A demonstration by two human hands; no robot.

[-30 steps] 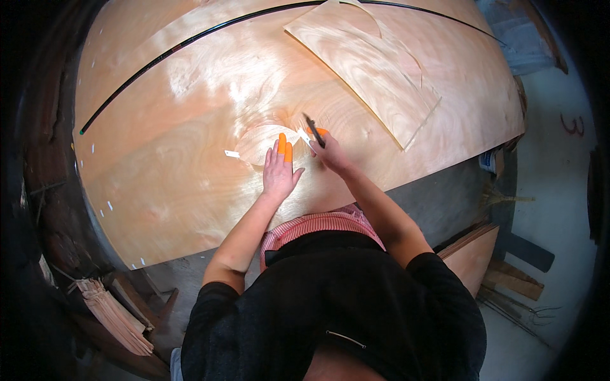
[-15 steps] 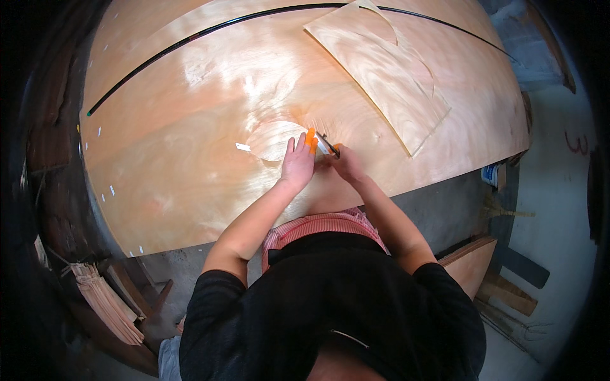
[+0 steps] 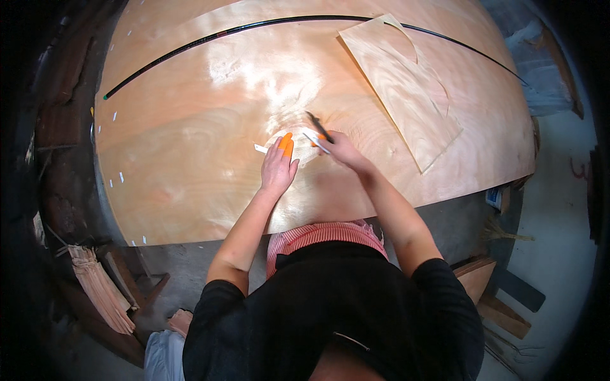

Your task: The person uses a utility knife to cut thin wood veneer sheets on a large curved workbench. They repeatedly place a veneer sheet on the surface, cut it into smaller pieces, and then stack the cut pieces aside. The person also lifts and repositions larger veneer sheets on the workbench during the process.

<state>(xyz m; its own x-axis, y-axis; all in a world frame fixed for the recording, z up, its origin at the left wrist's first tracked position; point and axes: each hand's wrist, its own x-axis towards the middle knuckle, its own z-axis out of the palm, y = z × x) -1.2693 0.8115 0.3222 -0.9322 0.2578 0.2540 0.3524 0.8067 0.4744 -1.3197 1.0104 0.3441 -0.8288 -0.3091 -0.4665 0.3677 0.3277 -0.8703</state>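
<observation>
Left hand (image 3: 277,170) shifts leftward on the patch (image 3: 306,154), fingers straight, seemingly giving room to the tool (image 3: 320,127) the right hand (image 3: 344,151) grips

Downward fisheye view, head height

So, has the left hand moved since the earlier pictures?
Yes: the left hand has shifted left, closer to the small white strip on the wooden sheet than in both earlier pictures.

Woodworking workshop | broad wood sheet (image 3: 171,184) | bundled strips (image 3: 101,289) | offcut board (image 3: 505,315)
</observation>
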